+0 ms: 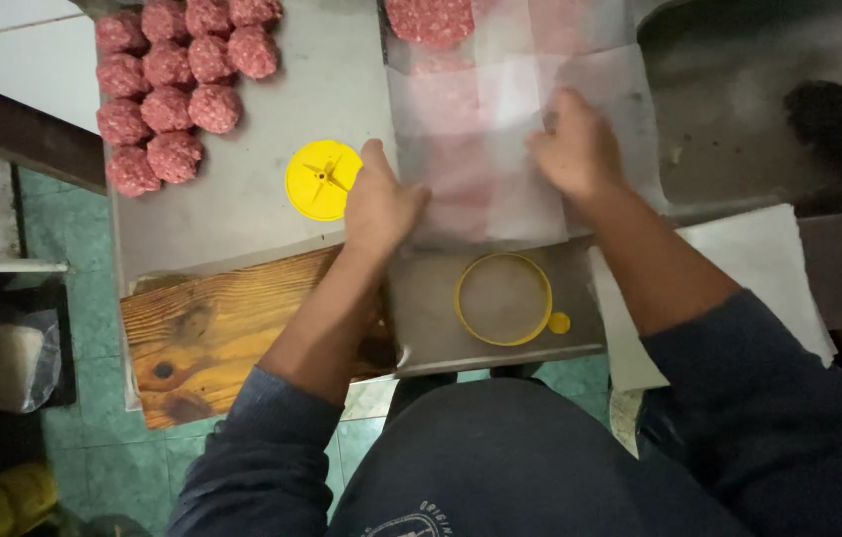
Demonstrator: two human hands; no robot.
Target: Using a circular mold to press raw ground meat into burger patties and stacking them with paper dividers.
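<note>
On the steel counter I see both hands flat, fingers spread, gripping nothing: left hand (378, 204) & right hand (573, 149) press translucent white wax paper sheets (500, 139), prob. to flatten them over the pink patties beneath.

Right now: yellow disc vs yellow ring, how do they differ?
The yellow disc is solid with a raised cross; the yellow ring is open, with a small side tab. The disc lies beside the left hand; the ring lies nearer the person, untouched. Both are round, yellow and flat on metal.
</note>
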